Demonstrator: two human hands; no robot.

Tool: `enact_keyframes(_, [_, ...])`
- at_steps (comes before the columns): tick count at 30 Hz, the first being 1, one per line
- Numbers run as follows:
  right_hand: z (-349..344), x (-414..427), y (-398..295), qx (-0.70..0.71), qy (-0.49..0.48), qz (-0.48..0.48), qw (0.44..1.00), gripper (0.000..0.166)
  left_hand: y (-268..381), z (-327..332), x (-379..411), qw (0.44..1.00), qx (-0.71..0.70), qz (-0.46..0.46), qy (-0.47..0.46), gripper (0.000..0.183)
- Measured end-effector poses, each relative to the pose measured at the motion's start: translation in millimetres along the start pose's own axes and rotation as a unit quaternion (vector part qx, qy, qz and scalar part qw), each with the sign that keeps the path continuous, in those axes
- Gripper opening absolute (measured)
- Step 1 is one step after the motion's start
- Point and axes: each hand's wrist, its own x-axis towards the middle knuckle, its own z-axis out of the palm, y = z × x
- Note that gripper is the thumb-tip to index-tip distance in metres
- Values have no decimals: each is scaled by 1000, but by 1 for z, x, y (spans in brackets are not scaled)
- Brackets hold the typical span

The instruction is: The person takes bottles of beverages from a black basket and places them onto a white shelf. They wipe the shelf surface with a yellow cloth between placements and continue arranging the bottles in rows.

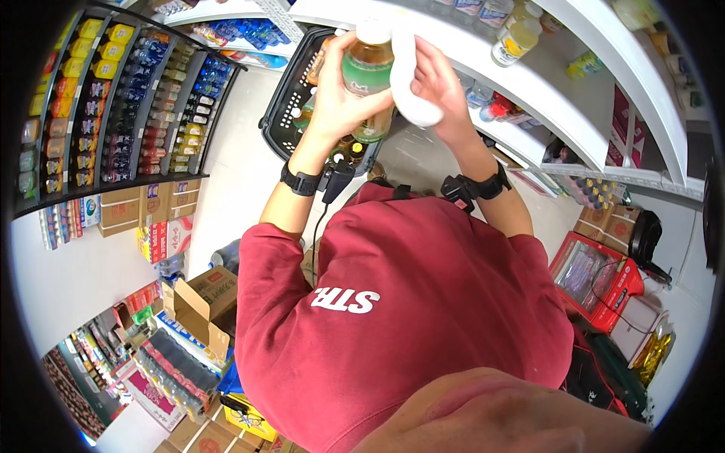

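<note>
My left hand (345,105) is wrapped around a plastic drink bottle (367,68) with a white cap and a green label. Beside it, my right hand (444,85) holds a white cloth or tissue (409,85), which hangs down next to the bottle. Below the hands stands a black plastic basket (277,122) with perforated sides, holding several bottles, among them one with a yellow-and-black cap (357,148). Both wrists carry black straps with small devices.
White shelves (527,107) with bottles curve along the front and right. A black drink rack (122,102) stands at the left. Behind it and lower left are an open cardboard box (195,300) and shrink-wrapped bottles (173,368). A red box (600,280) lies at the right.
</note>
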Motion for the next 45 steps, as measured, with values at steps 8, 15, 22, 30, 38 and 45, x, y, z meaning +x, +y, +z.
enact_keyframes(8, [-6, -4, -38, -107, -9, -36, 994, 61, 37, 24, 0, 990, 108, 14, -88, 87])
enact_keyframes(15, [-7, 2, -59, -82, -4, -12, 997, 44, 53, 34, 0, 983, 159, 36, -81, 87])
enact_keyframes(22, [-4, 4, -68, -96, -7, -88, 991, 40, 67, 48, -3, 991, 113, 42, -64, 90])
enact_keyframes(30, [19, 22, -123, -24, 36, -174, 984, 40, 21, 42, -16, 892, -348, -167, -235, 90])
enact_keyframes(38, [-4, 12, -109, -70, 144, -191, 968, 46, 54, 68, -4, 927, -354, -85, -87, 57])
enact_keyframes(45, [33, 7, -120, -137, 118, -170, 969, 61, 69, 64, 6, 926, -361, -87, -67, 58])
